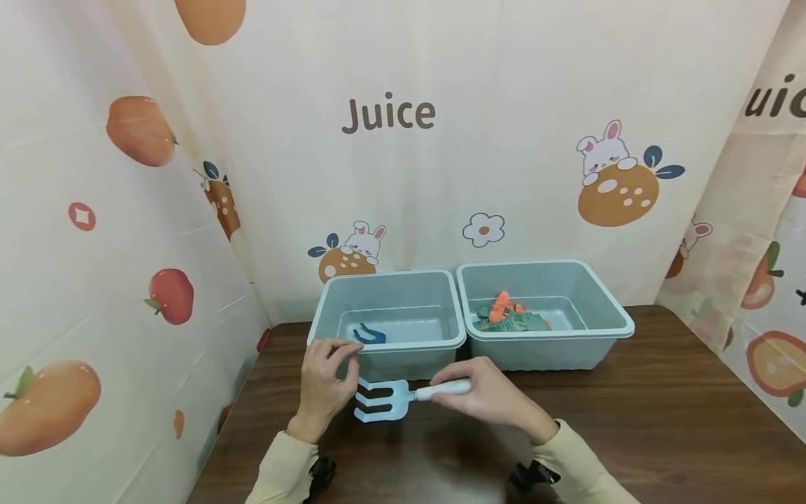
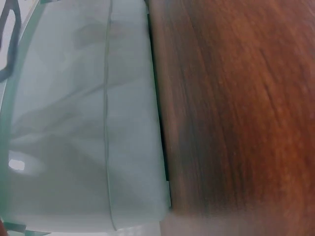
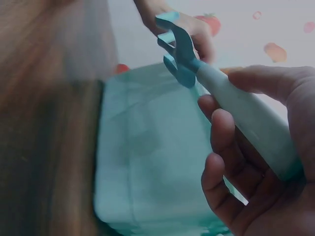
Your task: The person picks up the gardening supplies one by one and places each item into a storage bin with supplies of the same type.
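A light-blue hand rake (image 1: pixel 393 401) with three tines is held by its pale handle in my right hand (image 1: pixel 481 392), tines toward the left. In the right wrist view, my thumb lies along the rake's handle (image 3: pixel 246 115) and the fingers wrap beneath it. My left hand (image 1: pixel 327 381) holds nothing visible; its fingers are bent loosely at the front rim of the left blue-grey bin (image 1: pixel 390 360), close to the tines. Whether it touches the rim or tines I cannot tell. Inside that bin lies a dark blue pronged piece (image 1: pixel 371 336).
A second blue-grey bin (image 1: pixel 541 353) stands to the right, with orange pieces (image 1: pixel 499 306) and a green leafy piece (image 1: pixel 516 322) in it. Both bins sit on a dark wooden table (image 1: pixel 667 399), against a printed curtain (image 1: pixel 403 182).
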A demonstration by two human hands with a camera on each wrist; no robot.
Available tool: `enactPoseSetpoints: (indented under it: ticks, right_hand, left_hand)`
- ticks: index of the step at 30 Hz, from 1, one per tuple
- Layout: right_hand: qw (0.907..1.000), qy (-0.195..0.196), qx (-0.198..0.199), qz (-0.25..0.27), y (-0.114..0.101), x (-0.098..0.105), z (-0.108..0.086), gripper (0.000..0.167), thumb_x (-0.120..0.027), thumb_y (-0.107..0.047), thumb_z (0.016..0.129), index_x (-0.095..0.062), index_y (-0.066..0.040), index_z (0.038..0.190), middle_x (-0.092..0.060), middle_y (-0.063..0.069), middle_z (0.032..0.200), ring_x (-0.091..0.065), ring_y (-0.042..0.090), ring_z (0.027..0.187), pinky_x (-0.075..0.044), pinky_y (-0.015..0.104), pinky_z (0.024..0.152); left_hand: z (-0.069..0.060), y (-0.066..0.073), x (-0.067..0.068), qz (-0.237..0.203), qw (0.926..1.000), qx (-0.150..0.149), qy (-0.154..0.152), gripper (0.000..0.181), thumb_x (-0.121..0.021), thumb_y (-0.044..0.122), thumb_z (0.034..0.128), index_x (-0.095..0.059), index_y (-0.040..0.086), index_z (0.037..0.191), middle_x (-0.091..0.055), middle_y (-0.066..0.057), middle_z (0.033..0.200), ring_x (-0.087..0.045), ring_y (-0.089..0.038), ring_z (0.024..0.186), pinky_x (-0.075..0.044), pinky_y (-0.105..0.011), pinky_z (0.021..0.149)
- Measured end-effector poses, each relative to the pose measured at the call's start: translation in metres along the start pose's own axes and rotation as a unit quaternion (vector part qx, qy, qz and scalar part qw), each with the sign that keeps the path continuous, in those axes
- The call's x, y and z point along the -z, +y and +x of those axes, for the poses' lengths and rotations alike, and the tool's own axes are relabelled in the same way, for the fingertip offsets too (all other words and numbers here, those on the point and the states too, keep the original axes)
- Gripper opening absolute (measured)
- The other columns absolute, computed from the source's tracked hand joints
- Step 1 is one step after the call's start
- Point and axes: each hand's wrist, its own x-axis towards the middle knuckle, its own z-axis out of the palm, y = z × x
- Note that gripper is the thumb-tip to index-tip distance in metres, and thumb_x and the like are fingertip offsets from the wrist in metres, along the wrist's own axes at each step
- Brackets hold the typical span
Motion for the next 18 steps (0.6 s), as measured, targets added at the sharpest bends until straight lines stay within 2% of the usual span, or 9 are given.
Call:
enactPoseSetpoints:
  ticks: [8, 18]
  right_hand:
    - [0.9992, 0.032, -0.013, 0.022, -0.006, 0.019, 0.001, 0.013, -0.084, -0.031, 0.093, -0.083, -0.025, 0.105, -0.079, -0.007, 0.093, -0.066, 0.008, 0.080, -0.056, 0.025, 0.069]
    - [0.9958, 0.070, -0.042, 0.043, -0.012, 0.018, 0.012, 0.020, -0.083, -0.030, 0.094, -0.083, -0.022, 0.112, -0.077, -0.001, 0.100, -0.067, 0.015, 0.079, -0.057, 0.028, 0.067]
  left_hand:
    - [0.001, -0.001, -0.002, 0.001, 0.9996, -0.016, 0.022, 0.023, -0.066, 0.007, 0.0867, -0.083, 0.013, 0.101, -0.073, -0.006, 0.098, -0.061, -0.028, 0.088, -0.048, -0.044, 0.079]
    - [0.001, -0.002, -0.003, 0.003, 0.9987, -0.038, 0.033, 0.022, -0.064, 0.007, 0.0851, -0.082, 0.010, 0.098, -0.073, -0.007, 0.099, -0.061, -0.029, 0.086, -0.048, -0.044, 0.076]
